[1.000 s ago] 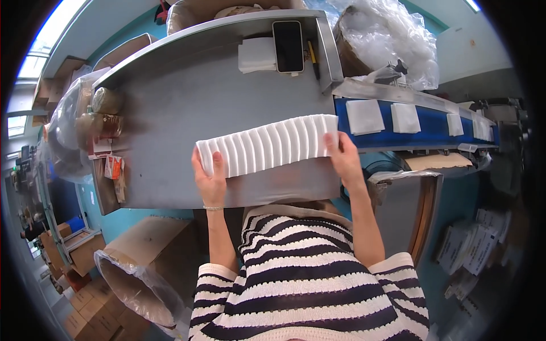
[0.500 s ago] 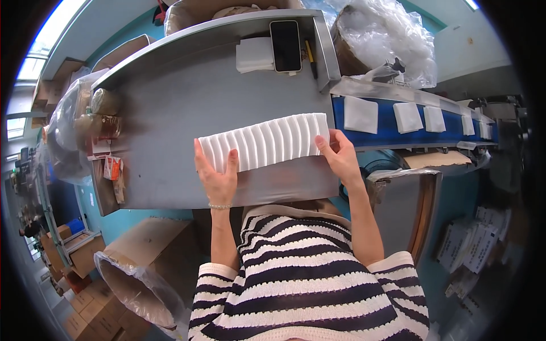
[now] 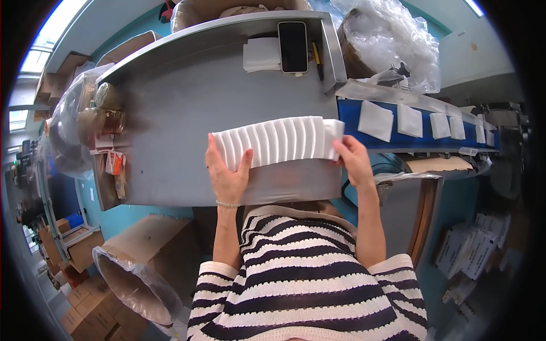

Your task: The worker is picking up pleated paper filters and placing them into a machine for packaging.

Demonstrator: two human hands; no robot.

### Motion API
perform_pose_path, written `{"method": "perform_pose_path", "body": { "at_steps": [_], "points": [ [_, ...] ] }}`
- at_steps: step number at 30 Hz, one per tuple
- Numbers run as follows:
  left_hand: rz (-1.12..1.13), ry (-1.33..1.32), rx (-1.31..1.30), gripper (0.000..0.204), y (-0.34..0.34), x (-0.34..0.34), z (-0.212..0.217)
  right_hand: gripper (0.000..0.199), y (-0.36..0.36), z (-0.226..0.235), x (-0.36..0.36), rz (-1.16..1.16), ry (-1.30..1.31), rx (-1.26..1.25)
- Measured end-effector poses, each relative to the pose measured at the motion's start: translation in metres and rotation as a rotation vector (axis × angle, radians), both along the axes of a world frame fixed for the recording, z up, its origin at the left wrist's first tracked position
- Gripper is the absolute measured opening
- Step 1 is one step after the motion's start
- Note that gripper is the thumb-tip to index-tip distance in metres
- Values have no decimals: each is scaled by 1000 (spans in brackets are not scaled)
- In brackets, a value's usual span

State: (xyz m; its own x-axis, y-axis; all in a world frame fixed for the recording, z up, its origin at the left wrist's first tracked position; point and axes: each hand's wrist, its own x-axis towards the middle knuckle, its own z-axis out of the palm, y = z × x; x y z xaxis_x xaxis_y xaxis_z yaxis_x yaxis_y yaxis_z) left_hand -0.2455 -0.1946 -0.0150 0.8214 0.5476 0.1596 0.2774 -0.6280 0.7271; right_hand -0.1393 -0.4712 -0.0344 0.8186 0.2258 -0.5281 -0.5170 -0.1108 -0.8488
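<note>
Both your forearms come up from the lower edge and reach forward over the near edge of the grey counter (image 3: pixel 187 113). Your left hand (image 3: pixel 228 173) lies palm down with the fingers pointing away from you and spread a little, pressed on the left end of a row of white folded pads (image 3: pixel 276 141); a thin bracelet (image 3: pixel 227 204) sits at that wrist. Your right hand (image 3: pixel 354 160) is bent at the wrist and curled loosely around the right end of the same row, fingertips on the last pad, thumb underneath as far as the view shows.

The row lies between your two hands, its long axis running left to right across you, the right end sitting slightly farther from you than the left. The pads stand on edge, overlapping like shingles, and the row rests on the counter close to its near edge.

Just past your right hand, a blue conveyor belt (image 3: pixel 347 116) runs off to the right carrying single white pads (image 3: pixel 375 120) spaced apart. Farther ahead of your hands, at the far side of the counter, a dark phone (image 3: pixel 293 38) lies beside a small white stack (image 3: pixel 261 54). Well off to the left of your left hand, brown jars (image 3: pixel 108 98) lie at the counter's end.
</note>
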Motion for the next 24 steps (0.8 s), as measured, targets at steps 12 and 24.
{"method": "perform_pose_path", "body": {
  "at_steps": [12,24],
  "points": [
    [-31,-3,-19,93,-9,3,-2,27,7,8,-3,-62,95,48],
    [-80,-24,-60,98,-16,6,-1,32,10,-4,-2,-35,44,77]
  ]
}}
